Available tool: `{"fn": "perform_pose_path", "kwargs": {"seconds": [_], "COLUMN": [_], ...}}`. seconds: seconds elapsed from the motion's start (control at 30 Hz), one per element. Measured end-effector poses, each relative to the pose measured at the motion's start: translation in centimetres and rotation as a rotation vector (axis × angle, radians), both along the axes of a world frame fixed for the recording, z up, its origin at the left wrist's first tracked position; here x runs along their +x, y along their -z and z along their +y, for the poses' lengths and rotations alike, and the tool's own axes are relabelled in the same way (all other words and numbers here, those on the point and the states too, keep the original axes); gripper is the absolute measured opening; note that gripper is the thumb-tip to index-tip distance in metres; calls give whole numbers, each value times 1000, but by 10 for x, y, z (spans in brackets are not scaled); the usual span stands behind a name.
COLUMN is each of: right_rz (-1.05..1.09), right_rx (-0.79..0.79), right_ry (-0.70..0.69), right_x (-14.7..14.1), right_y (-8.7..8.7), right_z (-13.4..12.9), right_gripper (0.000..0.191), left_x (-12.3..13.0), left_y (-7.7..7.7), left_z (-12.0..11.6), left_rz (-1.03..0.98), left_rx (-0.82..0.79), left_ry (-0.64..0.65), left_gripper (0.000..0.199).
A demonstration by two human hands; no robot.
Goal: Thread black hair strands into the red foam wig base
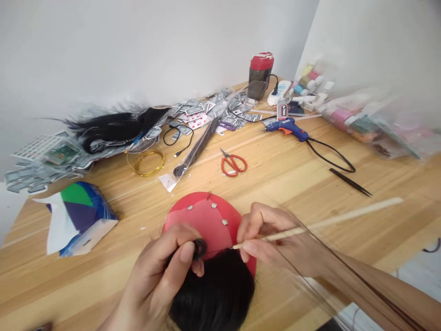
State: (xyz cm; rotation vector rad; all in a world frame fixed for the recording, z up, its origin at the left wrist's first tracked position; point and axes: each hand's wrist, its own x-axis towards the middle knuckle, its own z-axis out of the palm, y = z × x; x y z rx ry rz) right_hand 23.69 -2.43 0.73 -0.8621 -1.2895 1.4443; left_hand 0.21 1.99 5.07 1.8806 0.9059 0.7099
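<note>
A red head block (172,209) stands at the table's near edge, with a sheer piece of wig lace (203,225) pinned over its top. Straight black hair (213,294) hangs from the lace's lower part. My left hand (151,271) pinches a small coiled lock of black hair (200,249) between thumb and index finger, just above the lace. In my right hand (272,234) is a ventilating needle (285,233) with a long pale handle, its thin tip at the hairline. A fine dark strand runs between the coil and the tip. Loose strands cross in front of my right forearm.
Beyond the block lie red-handled scissors (234,164), a blue glue gun (289,128) with its cord, and black tweezers (350,182). Farther left are gold wire (148,163), a black hair bundle (120,128) and a blue-green packet (82,211). Scattered playing cards (198,119) and a dark cup (260,76) stand behind.
</note>
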Motion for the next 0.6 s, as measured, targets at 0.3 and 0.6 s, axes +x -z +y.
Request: {"fn": "perform_pose_path", "kwargs": {"seconds": [0.3, 0.6], "right_rz": [-55, -16], "right_rx": [106, 23], "right_ry": [58, 64], "right_x": [1, -1], "right_y": [7, 2], "right_z": [-2, -3], "right_gripper": [16, 20], "left_x": [4, 1], "left_y": [-5, -6], "left_z": [1, 0], "left_rz": [22, 63], "left_rx": [53, 56], "left_ry": [18, 19], "left_gripper": [33, 35]}}
